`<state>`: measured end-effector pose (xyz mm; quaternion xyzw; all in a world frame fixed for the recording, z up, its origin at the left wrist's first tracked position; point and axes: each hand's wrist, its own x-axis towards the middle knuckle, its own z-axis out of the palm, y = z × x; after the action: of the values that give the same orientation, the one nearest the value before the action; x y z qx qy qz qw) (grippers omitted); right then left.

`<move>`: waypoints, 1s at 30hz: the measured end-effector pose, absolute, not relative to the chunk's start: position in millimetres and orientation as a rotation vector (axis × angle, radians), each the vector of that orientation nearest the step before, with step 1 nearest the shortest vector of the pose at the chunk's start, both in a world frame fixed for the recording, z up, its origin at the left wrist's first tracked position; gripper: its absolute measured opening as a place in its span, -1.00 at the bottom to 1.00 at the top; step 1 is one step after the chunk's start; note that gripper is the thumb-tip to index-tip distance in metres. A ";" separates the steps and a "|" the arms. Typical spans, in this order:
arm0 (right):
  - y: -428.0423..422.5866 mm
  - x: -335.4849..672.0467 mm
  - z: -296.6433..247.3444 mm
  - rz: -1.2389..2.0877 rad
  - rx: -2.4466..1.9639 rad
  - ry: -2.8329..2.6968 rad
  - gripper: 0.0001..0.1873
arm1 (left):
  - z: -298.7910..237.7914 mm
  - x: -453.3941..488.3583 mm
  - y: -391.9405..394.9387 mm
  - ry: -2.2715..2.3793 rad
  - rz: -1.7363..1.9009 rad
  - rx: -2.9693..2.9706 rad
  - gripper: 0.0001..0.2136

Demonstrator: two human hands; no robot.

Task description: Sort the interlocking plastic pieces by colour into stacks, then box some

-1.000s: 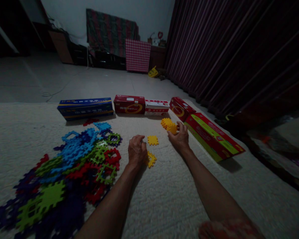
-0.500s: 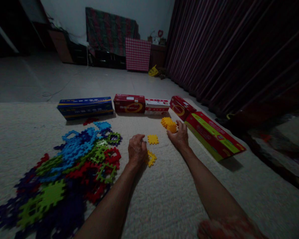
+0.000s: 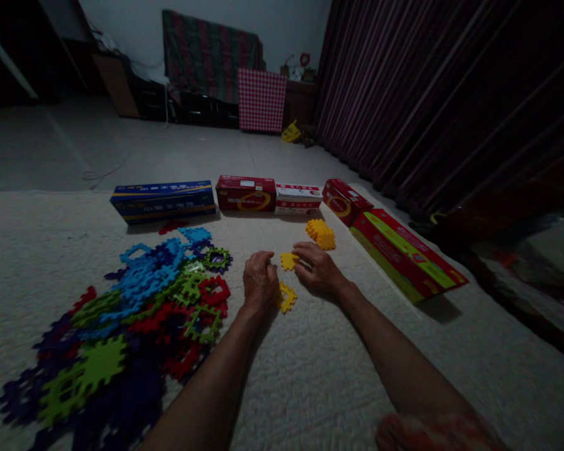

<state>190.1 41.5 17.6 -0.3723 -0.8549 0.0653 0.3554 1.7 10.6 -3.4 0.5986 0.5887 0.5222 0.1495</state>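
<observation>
On the pale mat (image 3: 305, 376), my right hand (image 3: 317, 268) is at a solid yellow square (image 3: 287, 261).
I see its fingers bent over the square's edge, the left hand (image 3: 260, 280) half-curled beside a yellow frame (image 3: 290, 297); whether either grips, I cannot tell.

Flat, solid yellow toothed square (image 3: 288, 261)

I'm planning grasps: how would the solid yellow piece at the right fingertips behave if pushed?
The solid yellow piece looks thin, so probably light. Its toothed outline suggests stiff plastic. Lying flat, it should slide rather than roll, though its teeth may catch on the textured mat.
</observation>
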 end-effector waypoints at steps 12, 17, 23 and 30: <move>44.0 191.9 23.5 0.371 -0.994 -2.348 -0.60 | -0.2 1.3 10.1 1.706 1.483 1.679 -0.71; 42.3 197.2 31.5 0.464 -1.011 -2.351 -0.52 | 1.8 2.0 9.2 1.708 1.472 1.664 -0.72; 38.7 199.9 32.4 0.380 -1.049 -2.378 -0.47 | 4.3 2.1 8.5 1.715 1.451 1.643 -0.71; 33.4 171.8 23.6 0.110 -1.513 -2.156 -0.53 | 3.9 0.9 8.2 1.696 1.443 1.672 -0.70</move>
<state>171.8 33.4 23.6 -0.5558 -0.7918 0.0403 0.2502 0.9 8.2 3.9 0.5909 0.5995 0.5099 0.1773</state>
